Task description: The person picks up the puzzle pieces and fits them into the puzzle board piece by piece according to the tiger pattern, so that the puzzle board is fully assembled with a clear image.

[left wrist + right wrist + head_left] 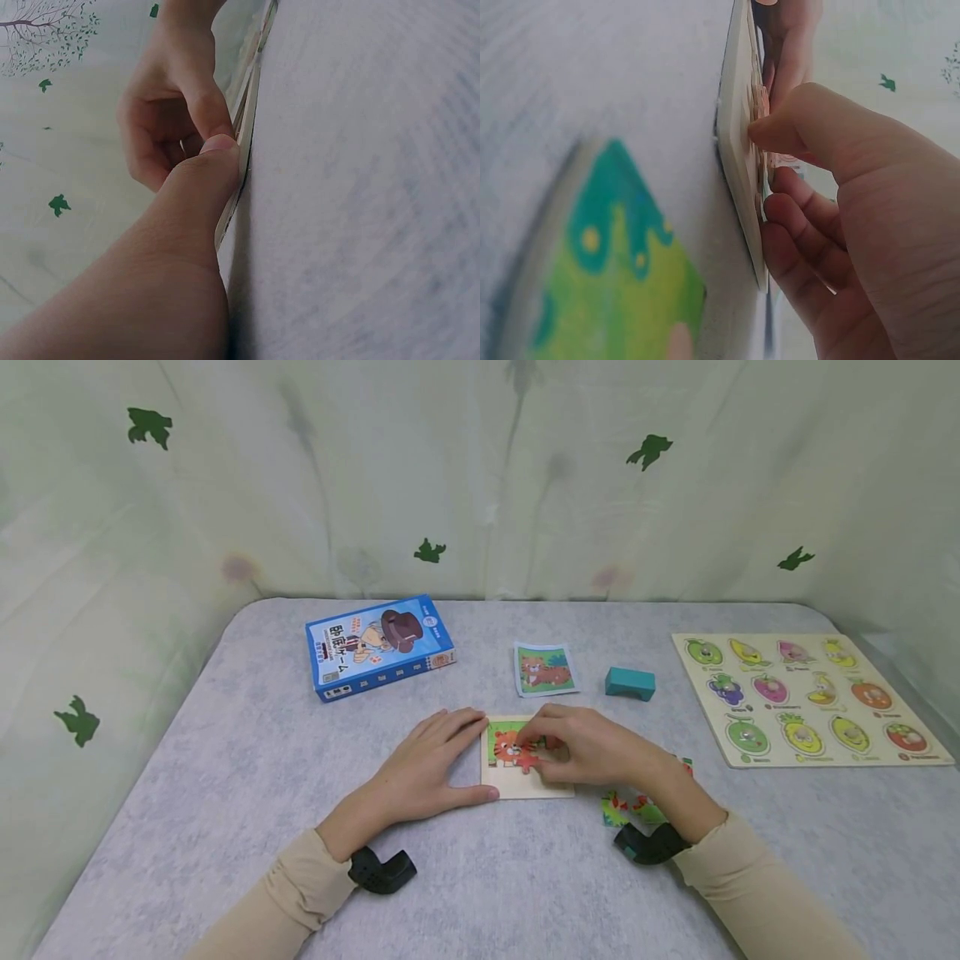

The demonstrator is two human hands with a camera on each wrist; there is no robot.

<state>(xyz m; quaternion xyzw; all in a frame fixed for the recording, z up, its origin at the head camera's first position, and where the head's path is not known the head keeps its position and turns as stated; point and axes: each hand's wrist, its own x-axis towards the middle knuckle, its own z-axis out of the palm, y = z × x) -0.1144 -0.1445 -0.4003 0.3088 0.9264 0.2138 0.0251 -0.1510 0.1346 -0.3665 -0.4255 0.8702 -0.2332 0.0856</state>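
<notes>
A small square wooden puzzle board [521,785] lies on the table, its upper part showing an orange tiger picture on green. My left hand [431,768] rests at its left side, fingers extended at the upper left corner and thumb on the lower left corner. Over the board, my right hand [585,747] pinches an orange puzzle piece [528,760] with thumb and fingers, right at the tiger picture. In the right wrist view the thumb [791,131] bears on the board's pieces. Loose puzzle pieces [615,808] lie under the right forearm, which partly covers them.
Behind the board lies a tiger picture card [546,672], with a teal block [630,683] to its right. A blue game box [378,647] is at the back left. A wooden fruit puzzle [813,702] takes up the right side. A curtain [480,485] hangs behind the table.
</notes>
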